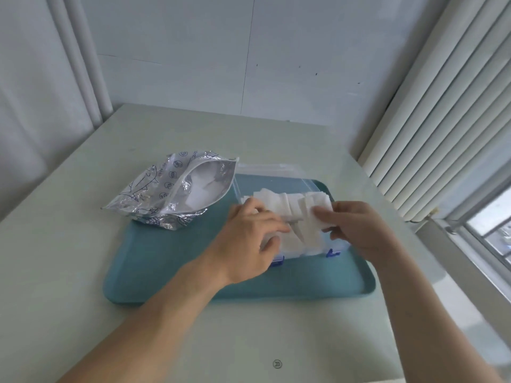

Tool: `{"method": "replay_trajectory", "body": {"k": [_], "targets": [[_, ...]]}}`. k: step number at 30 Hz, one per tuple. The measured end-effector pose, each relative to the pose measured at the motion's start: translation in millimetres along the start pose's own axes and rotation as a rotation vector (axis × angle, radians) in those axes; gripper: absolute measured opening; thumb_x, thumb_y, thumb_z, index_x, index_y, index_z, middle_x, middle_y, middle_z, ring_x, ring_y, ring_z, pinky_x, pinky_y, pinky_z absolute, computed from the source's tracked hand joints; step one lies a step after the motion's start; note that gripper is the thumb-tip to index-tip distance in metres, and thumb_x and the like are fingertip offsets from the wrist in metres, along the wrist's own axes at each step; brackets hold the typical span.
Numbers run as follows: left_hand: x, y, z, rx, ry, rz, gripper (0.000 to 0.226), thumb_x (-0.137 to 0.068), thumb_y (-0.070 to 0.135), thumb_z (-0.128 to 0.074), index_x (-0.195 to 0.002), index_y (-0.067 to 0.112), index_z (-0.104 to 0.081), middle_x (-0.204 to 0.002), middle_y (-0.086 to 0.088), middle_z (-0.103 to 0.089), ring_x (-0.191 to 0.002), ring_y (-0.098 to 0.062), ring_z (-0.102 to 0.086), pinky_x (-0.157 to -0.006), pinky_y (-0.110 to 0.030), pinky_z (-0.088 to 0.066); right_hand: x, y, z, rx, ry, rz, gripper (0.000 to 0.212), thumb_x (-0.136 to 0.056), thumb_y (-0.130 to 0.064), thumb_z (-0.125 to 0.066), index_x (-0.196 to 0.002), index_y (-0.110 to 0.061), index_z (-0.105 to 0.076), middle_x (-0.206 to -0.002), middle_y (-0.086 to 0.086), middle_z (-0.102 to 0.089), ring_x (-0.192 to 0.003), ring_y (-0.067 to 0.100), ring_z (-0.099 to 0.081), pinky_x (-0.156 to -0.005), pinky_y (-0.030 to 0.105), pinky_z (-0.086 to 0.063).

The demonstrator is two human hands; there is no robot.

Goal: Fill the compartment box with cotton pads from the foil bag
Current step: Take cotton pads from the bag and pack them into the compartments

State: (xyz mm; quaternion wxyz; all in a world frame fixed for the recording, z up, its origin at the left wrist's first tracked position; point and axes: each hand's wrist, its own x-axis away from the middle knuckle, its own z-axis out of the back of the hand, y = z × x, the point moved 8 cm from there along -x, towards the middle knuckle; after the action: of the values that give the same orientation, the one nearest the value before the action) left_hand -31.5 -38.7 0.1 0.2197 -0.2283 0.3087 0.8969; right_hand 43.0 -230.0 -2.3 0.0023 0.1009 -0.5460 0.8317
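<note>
Both hands were over the clear compartment box, which sat on a teal tray on the pale desk. The left hand lay on the near left part of the box, its fingers curled down onto the white cotton pads there; whether it actually pinched any of them could not be told. The right hand pinched a small stack of pads between thumb and fingers, held just above the right part of the box. Between and beyond the two hands, pads stood packed in rows across the box, and its transparent lid stood open on the far side. Two blue latches showed on the box's near edge, below the hands. Beyond and to the left of the left hand, the silver foil bag lay half on the tray's far left corner, its mouth open toward the box with more white pads visible inside.
</note>
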Motion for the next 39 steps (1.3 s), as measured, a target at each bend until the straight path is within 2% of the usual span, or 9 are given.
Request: {"method": "replay_trajectory", "body": {"k": [7,10,14,18,21,24,29,35,39], "targets": [[5,2,-10,-0.093,-0.116,-0.009,0.038,-0.089,0.047,-0.041,-0.092,0.029,-0.074,-0.096,0.024,-0.069,-0.110,-0.012,-0.045,-0.091,-0.024,-0.016,2,1,-11,0.251,-0.053,-0.091,0.024,-0.079,-0.035,-0.082,-0.080,-0.011,-0.079,-0.071,0.003,-0.074,-0.073,0.019,-0.058,-0.070,0.029,-0.040],[5,2,-10,-0.130,-0.128,-0.012,0.040,-0.089,0.048,-0.040,-0.091,0.028,-0.075,-0.098,0.022,-0.068,-0.110,-0.013,-0.045,-0.088,-0.026,-0.018,6,-5,-20,0.224,-0.078,-0.084,0.024,-0.080,-0.033,-0.082,-0.082,-0.010,-0.079,-0.076,0.003,-0.075,-0.075,0.017,-0.065,-0.067,0.024,-0.042],[6,1,-4,-0.134,-0.100,0.000,0.040,-0.087,0.050,-0.043,-0.094,0.028,-0.076,-0.114,0.011,-0.058,-0.113,-0.017,-0.041,-0.089,-0.032,-0.025,7,-6,-34,0.243,-0.067,-0.088,0.036,-0.079,-0.034,-0.082,-0.085,0.000,-0.075,-0.071,0.003,-0.066,-0.067,0.016,-0.058,-0.067,0.025,-0.043],[4,-4,12,-0.037,0.031,0.037,0.025,-0.087,0.029,-0.052,-0.088,0.017,-0.074,-0.091,0.004,-0.059,-0.090,-0.017,-0.047,-0.085,-0.034,-0.042,9,-2,-36,0.295,-0.034,-0.122,0.034,-0.082,-0.034,-0.080,-0.079,-0.001,-0.072,-0.061,-0.001,-0.062,-0.053,0.008,-0.054,-0.060,0.021,-0.041],[4,-12,13,-0.004,-0.006,0.075,0.019,-0.085,0.017,-0.055,-0.083,0.014,-0.074,-0.077,0.002,-0.060,-0.079,-0.013,-0.044,-0.073,-0.030,-0.048,8,-3,-37,0.390,-0.033,-0.131,0.037,-0.089,-0.040,-0.070,-0.070,-0.010,-0.062,-0.048,-0.007,-0.057,-0.041,0.003,-0.048,-0.057,0.022,-0.036],[5,-10,14,-0.031,-0.020,0.068,0.020,-0.084,0.017,-0.055,-0.077,0.017,-0.073,-0.071,0.006,-0.059,-0.077,-0.013,-0.041,-0.071,-0.026,-0.044,6,-6,-37,0.509,-0.053,-0.126,0.039,-0.093,-0.040,-0.065,-0.072,-0.008,-0.065,-0.054,-0.004,-0.060,-0.049,0.008,-0.049,-0.057,0.022,-0.036],[5,-13,21,-0.157,0.004,0.105,0.027,-0.081,0.029,-0.050,-0.066,0.023,-0.071,-0.064,0.011,-0.060,-0.076,-0.017,-0.044,-0.078,-0.035,-0.042,1,-5,-44,0.570,-0.104,-0.119,0.041,-0.089,-0.039,-0.070,-0.089,0.002,-0.075,-0.063,0.000,-0.062,-0.065,0.017,-0.054,-0.068,0.025,-0.043],[5,-12,22,-0.134,-0.030,0.135,0.021,-0.079,0.029,-0.055,-0.070,0.023,-0.073,-0.067,0.012,-0.063,-0.077,-0.019,-0.048,-0.077,-0.041,-0.045,-4,-11,-50,0.779,-0.146,-0.145,0.045,-0.080,-0.053,-0.075,-0.074,-0.009,-0.069,-0.068,0.001,-0.059,-0.065,0.018,-0.051,-0.067,0.026,-0.041],[6,-13,22,-0.081,-0.023,0.146,0.026,-0.083,0.030,-0.052,-0.091,0.022,-0.076,-0.074,0.013,-0.066,-0.082,-0.018,-0.051,-0.082,-0.038,-0.044,-7,-26,-50,1.019,-0.151,-0.069,0.046,-0.077,-0.060,-0.075,-0.059,-0.018,-0.068,-0.061,-0.005,-0.065,-0.063,0.015,-0.057,-0.064,0.026,-0.045]]}}
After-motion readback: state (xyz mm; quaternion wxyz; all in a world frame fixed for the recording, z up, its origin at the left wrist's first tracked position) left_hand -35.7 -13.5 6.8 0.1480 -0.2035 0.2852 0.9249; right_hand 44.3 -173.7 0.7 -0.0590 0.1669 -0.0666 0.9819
